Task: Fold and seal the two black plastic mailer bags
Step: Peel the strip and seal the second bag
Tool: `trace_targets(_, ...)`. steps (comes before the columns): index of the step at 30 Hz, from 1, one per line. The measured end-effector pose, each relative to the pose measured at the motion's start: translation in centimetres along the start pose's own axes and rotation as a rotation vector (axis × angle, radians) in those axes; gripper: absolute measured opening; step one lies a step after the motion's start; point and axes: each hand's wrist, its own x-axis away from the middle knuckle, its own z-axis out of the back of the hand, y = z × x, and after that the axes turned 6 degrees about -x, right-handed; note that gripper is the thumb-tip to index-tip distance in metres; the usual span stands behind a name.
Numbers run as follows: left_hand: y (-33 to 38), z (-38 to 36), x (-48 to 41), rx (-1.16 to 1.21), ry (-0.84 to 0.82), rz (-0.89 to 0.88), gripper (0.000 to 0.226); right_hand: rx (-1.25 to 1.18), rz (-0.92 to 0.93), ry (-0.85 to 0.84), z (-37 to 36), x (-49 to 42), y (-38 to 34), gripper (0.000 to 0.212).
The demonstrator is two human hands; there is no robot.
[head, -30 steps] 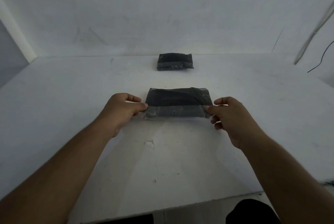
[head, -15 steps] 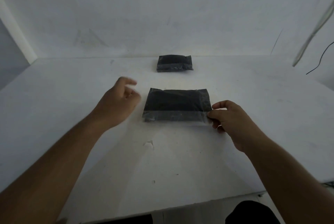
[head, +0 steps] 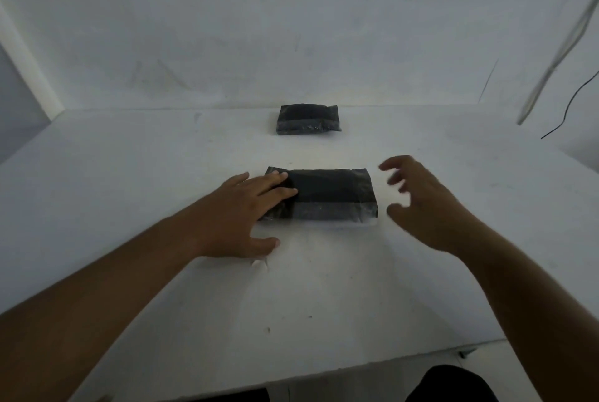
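Near mailer bag (head: 330, 194) lies folded on the table (head: 129, 174), pinches gone
Left hand (head: 240, 210) now presses its left end, fingers straight together; right hand (head: 424, 200) lifted off just right, fingers spread; far mailer bag (head: 308, 119) behind it looks done

view: I'm getting just the one head cam, wide-angle | facing: it's looking forward and down over the white table (head: 324, 288) toward the wall (head: 291, 28) | range: sitting close

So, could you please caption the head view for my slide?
Left hand presses the near bag flat; right hand hovers open beside it; far bag sits behind.
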Motion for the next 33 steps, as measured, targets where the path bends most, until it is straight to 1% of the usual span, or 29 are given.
trace_targets(1,0.0,0.0,-0.1,0.021,0.007,0.008,0.087,0.075,0.105,-0.077,-0.1,0.1,0.1,0.072)
trace_targets(3,-0.2,-0.2,0.0,0.078,0.031,0.024,0.086,0.119,0.172,-0.247,-0.7,0.2,0.5,0.091)
trace_targets(4,-0.3,-0.3,-0.1,0.11,0.033,0.035,0.085,0.134,0.175,-0.286,-1.2,0.0,1.0,0.095)
trace_targets(6,-0.6,-0.5,-0.2,0.17,0.046,0.046,0.082,0.16,0.211,-0.242,-1.8,-0.2,1.8,0.094)
trace_targets(8,-0.8,-0.6,-0.4,0.167,0.095,0.028,0.077,0.162,0.271,-0.132,-2.1,-0.5,1.8,0.088)
trace_targets(10,-1.0,-0.6,-0.7,0.131,0.148,-0.003,0.069,0.148,0.323,-0.042,-2.4,-0.8,1.7,0.076)
trace_targets(12,-1.3,-0.3,-0.9,0.197,0.188,0.002,0.061,0.099,0.327,0.015,-2.5,-1.1,1.8,0.063)
trace_targets(15,-1.4,0.8,-1.3,0.414,0.252,0.087,0.041,-0.076,0.249,0.065,-2.1,-1.8,2.0,0.044)
trace_targets(18,-1.6,2.4,-2.1,0.683,0.29,0.207,0.018,-0.342,0.127,0.018,-1.1,-2.8,1.7,0.025)
trace_targets(19,-1.6,2.8,-2.3,0.784,0.285,0.245,0.013,-0.433,0.087,0.002,-0.8,-3.0,1.5,0.023)
trace_targets(21,-1.4,3.1,-2.8,0.956,0.273,0.303,0.012,-0.58,0.04,-0.039,-0.3,-3.3,1.2,0.025)
trace_targets(23,-1.3,3.0,-3.2,1.047,0.285,0.353,0.012,-0.706,0.032,-0.083,-0.2,-3.5,0.8,0.028)
trace_targets(26,-1.4,2.6,-3.7,1.203,0.312,0.429,0.015,-0.839,0.018,-0.109,-0.3,-3.7,0.1,0.026)
trace_targets(29,-1.5,2.2,-4.0,1.33,0.285,0.488,0.019,-0.93,-0.031,-0.031,-0.8,-4.1,-0.1,0.023)
trace_targets(33,-1.3,2.2,-4.0,1.395,0.22,0.497,0.022,-0.999,-0.073,0.052,-0.9,-4.7,0.1,0.013)
